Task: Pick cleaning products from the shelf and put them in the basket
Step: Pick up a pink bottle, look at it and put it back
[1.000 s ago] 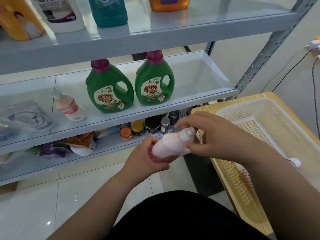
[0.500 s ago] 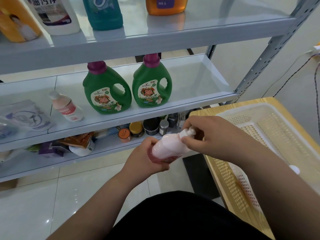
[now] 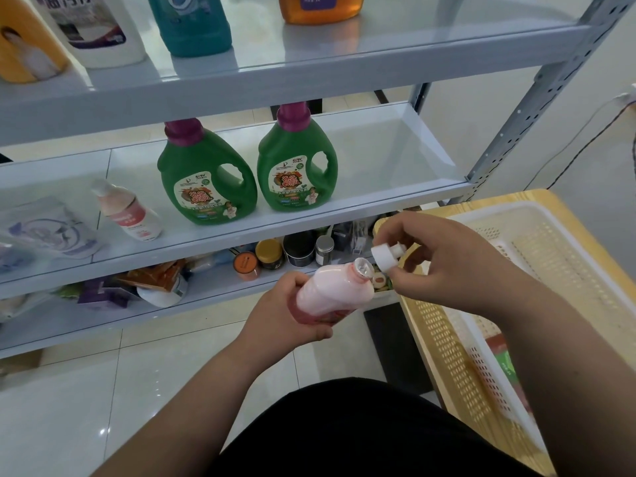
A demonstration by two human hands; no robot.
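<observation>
- Gripping pink bottle [image 3: 330,294] round its lower body with left hand [image 3: 292,304], fingers curled tight, neck tilted toward 1 o'clock.
- Pinching white cap [image 3: 387,254] between thumb and fingertips of right hand [image 3: 444,266]; right grip on cap only, not touching bottle.
- Cap off, apart from the neck, just beside it at 1 o'clock; mouth open (something pale across it, seal or not too small to tell).
- Bottle up in the air near frame centre, in front of the shelf [image 3: 378,156] and clear of it; not in basket [image 3: 499,211] yet.
- Basket at 3 o'clock of the hands, sitting on wooden worktop [image 3: 568,215], near but not under the bottle.
- On middle shelf toward 11 to 12 o'clock: green jug [image 3: 206,180] and second green jug [image 3: 297,166], upright, side by side; other pink bottle [image 3: 127,211] at 10 o'clock, looks tilted.
- Step in hand, as judged: product picked, placing pending, cap check in between.
- Next move, likely: bring cap onto the neck, line up squarely, twist shut with left grip steadying the bottle; otherwise spill risk from a tilted open bottle.
- Then swing toward 3 o'clock, lower into basket, release.
</observation>
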